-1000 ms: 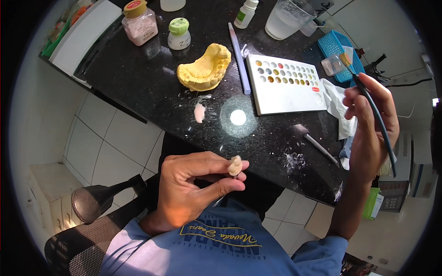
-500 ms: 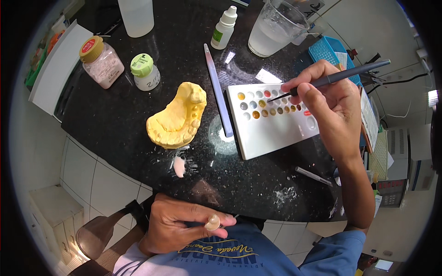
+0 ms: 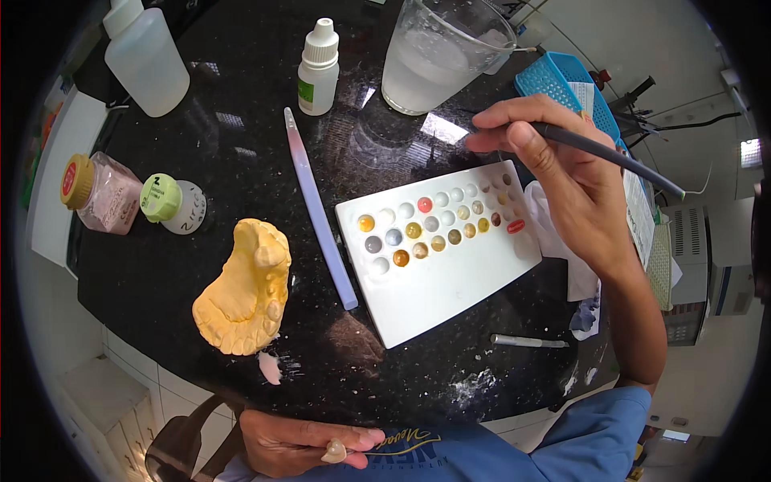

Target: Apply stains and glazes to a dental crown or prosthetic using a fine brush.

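In my right hand (image 3: 574,185), closed in a pen grip, is a slim dark-handled brush (image 3: 614,153). Its tip is hard to make out against the dark counter near the glass of cloudy water (image 3: 426,68). Below this hand lies a white palette (image 3: 450,293) with rows of small wells of coloured pastes. At the counter's near edge, my left hand (image 3: 289,443) pinches a thin holder, mostly hidden, with a small cream tooth crown (image 3: 334,451) at the fingertips. A yellow plaster dental model (image 3: 241,293) rests on the counter at left.
A lilac stick (image 3: 321,225) lies between the model and palette. Behind stand a dropper bottle (image 3: 319,72), a squeeze bottle (image 3: 148,64) and two jars, one gold-capped (image 3: 104,193), one green-capped (image 3: 181,205). A metal tool (image 3: 530,342) lies at front right, below a white tissue (image 3: 562,233).
My right hand has lifted the brush off the palette wells toward the glass. The view has shifted, so the counter items appear lower and farther left. My left hand still pinches the crown's holder.
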A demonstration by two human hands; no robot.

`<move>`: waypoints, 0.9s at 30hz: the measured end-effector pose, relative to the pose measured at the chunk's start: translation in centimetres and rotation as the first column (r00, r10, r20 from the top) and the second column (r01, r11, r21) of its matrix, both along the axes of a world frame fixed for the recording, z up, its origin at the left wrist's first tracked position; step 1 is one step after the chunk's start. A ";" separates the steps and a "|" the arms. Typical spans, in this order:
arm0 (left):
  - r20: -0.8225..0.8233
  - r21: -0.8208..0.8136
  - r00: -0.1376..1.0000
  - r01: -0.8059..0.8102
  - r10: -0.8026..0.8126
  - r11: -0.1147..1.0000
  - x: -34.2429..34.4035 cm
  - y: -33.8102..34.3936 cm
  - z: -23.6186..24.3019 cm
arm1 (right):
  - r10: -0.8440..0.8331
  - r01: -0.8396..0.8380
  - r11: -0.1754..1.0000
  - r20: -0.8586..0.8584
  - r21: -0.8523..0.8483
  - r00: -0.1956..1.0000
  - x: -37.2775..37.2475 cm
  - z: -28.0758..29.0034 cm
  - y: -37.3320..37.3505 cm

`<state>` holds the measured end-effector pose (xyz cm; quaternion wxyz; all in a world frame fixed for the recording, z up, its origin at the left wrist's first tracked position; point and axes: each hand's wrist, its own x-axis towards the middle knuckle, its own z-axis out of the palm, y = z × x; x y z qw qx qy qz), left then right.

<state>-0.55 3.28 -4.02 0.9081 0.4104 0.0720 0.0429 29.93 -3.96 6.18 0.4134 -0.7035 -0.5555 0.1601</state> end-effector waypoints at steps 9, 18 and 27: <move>-0.015 0.036 0.999 -0.029 0.029 0.999 0.1 -0.3 0.0 | 0.042 -0.016 0.988 0.169 -0.153 0.985 -0.6 -0.2 -1.5; -0.021 0.061 0.998 -0.056 0.057 0.997 0.2 0.0 -0.6 | 0.034 -0.034 0.999 0.014 0.013 0.999 -1.5 0.0 -1.9; -0.036 0.065 0.997 -0.069 0.071 0.996 0.5 0.2 -1.3 | -0.022 0.004 0.997 -0.234 -0.078 0.972 -2.1 -0.4 -0.7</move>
